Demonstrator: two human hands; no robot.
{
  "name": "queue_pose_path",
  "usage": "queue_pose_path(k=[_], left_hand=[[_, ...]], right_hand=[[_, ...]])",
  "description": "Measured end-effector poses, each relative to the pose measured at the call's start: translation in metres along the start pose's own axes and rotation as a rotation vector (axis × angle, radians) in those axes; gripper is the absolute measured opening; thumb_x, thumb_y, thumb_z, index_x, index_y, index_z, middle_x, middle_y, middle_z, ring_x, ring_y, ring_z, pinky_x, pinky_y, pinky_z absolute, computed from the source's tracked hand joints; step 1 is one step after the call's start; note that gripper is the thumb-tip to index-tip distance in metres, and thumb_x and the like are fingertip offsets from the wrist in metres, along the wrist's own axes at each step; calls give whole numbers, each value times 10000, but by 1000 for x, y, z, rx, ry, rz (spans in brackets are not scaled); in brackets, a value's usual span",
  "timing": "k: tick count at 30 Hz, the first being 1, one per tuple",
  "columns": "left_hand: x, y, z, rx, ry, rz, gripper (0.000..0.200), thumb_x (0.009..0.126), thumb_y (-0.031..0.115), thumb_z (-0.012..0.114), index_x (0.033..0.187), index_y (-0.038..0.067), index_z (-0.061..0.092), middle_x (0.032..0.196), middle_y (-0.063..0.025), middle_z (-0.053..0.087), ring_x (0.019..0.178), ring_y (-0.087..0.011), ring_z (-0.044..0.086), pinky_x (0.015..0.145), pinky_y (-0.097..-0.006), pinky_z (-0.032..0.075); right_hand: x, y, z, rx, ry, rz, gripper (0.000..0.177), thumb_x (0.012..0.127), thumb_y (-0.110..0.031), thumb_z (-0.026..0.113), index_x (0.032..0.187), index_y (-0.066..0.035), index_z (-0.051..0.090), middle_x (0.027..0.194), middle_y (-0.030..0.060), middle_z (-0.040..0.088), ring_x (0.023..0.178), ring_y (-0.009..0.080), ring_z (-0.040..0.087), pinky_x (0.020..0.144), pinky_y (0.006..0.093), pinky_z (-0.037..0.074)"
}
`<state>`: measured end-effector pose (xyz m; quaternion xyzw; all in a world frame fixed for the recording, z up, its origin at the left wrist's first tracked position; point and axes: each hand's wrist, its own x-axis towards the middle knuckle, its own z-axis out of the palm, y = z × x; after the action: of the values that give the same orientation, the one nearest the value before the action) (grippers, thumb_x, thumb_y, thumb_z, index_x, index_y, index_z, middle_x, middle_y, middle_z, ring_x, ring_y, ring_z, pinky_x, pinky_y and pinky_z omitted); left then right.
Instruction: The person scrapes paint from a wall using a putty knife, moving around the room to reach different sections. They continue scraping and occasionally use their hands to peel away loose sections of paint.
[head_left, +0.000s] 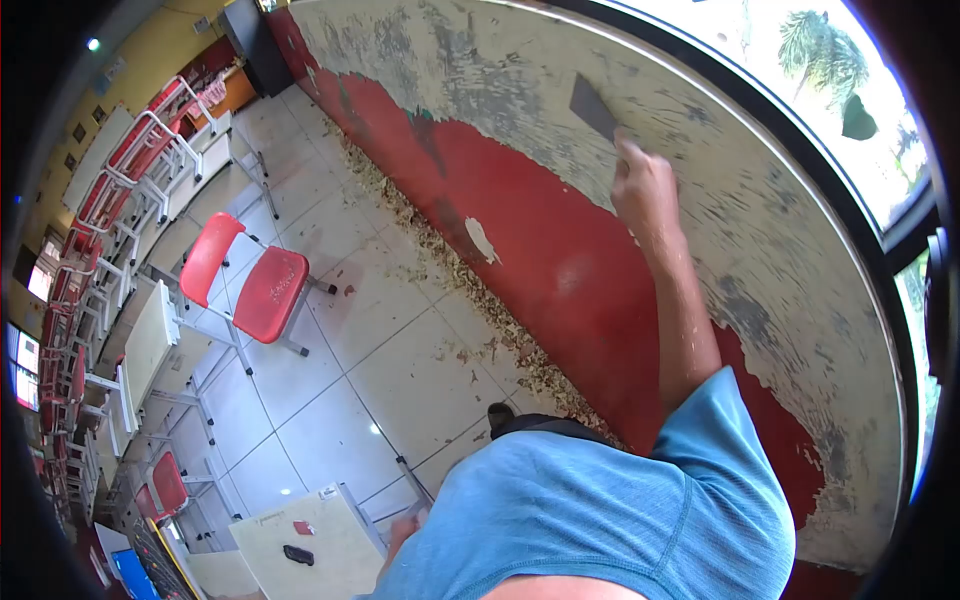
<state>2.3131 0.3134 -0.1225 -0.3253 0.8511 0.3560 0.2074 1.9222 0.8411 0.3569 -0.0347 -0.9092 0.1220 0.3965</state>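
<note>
My right hand (pixel 645 188) is closed around the handle of a putty knife (pixel 594 106). Its flat, dark blade lies against the scraped upper part of the wall (pixel 700 150), where patchy beige and grey show. Lower down, the wall is still covered in red paint (pixel 530 220) with a ragged upper edge. My left hand (pixel 404 530) is low beside my body, near the edge of a pale desk (pixel 300 545); most of it is hidden behind my blue shirt, so its fingers cannot be made out.
Paint flakes (pixel 470 290) lie along the foot of the wall on the tiled floor (pixel 330 400). A red chair (pixel 270 295) stands to the left, with stacked desks and chairs (pixel 140 180) beyond. A black object (pixel 298 554) rests on the pale desk. A window (pixel 800 60) is above the wall.
</note>
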Motion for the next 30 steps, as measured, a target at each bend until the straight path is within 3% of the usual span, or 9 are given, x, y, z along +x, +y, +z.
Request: queue_pose_path(k=[4,10,13,16,19,21,22,27,30], left_hand=[[64,43,-41,-519,111,-138,246,771,250,588,766,7,620,641,-74,595,564,-151,571,487,-297,443],[167,117,-60,-442,-122,-215,196,771,208,586,791,16,617,673,-65,605,567,-140,581,441,-271,443],[252,119,-89,279,-334,463,202,754,217,593,824,33,637,710,-78,628,570,-160,589,490,-299,468],[329,164,-153,527,-370,626,251,740,268,594,842,47,656,732,-104,639,625,-199,602,584,-323,486],[436,199,-196,-224,-251,-6,306,739,312,585,840,31,652,714,-129,634,656,-228,605,635,-331,481],[488,239,-245,-113,-78,49,279,742,286,590,804,19,646,669,-113,624,634,-211,598,610,-328,470],[519,253,-266,-23,-42,120,213,801,210,566,884,20,616,707,-63,605,563,-135,561,469,-271,441],[575,333,-336,-246,6,146,243,793,238,574,770,0,618,607,-74,585,563,-140,552,537,-304,430],[622,349,-334,-270,-52,60,244,778,242,590,784,2,632,618,-78,594,569,-137,560,548,-291,442]], right_hand=[[37,-37,-4,-48,-169,111,319,762,-46,522,1076,-35,581,891,226,594,830,349,591,726,377,461],[42,-74,-10,-142,-87,135,345,755,-39,518,1090,-83,587,977,203,597,921,328,577,813,360,445],[75,-101,65,-104,-76,171,347,745,-41,500,1081,-73,584,957,215,591,904,356,569,795,380,451],[122,-132,153,-211,-252,234,365,721,-34,454,1061,-72,584,924,216,589,882,373,562,781,418,450],[154,-160,176,-302,-236,238,383,721,-50,439,1071,-98,586,933,203,593,905,358,561,789,418,450],[160,-191,147,-348,-235,388,400,735,-65,457,1112,-128,574,955,186,600,901,342,572,789,407,452],[159,-209,137,-340,-203,430,398,748,-64,469,1129,-129,566,968,181,602,908,332,577,801,394,448],[159,-239,166,-448,-91,483,332,782,-27,482,1102,-38,571,1020,177,595,954,307,571,837,361,428],[192,-254,217,-385,-81,244,330,777,-23,493,1094,-50,578,1004,179,597,938,310,574,827,363,430]])
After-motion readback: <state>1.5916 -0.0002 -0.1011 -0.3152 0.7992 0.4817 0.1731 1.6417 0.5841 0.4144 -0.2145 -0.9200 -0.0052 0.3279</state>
